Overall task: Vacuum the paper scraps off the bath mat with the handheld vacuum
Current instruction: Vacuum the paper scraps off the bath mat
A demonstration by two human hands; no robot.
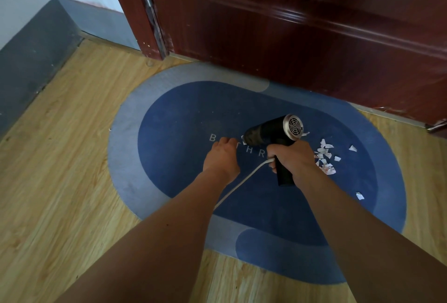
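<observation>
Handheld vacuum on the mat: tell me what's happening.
A person's right hand grips the black handheld vacuum over the blue bath mat, its white cord trailing back. The left hand is curled beside its front end; whether it holds anything is unclear. Paper scraps lie on the mat to the right, not yet vacuumed.

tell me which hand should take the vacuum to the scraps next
Right. The right hand grips the vacuum, and the scraps lie on the mat just beside it; the left hand sits on the other side, away from them.

Wood-look floor (72, 157), oval blue bath mat (183, 114) lying on it
</observation>
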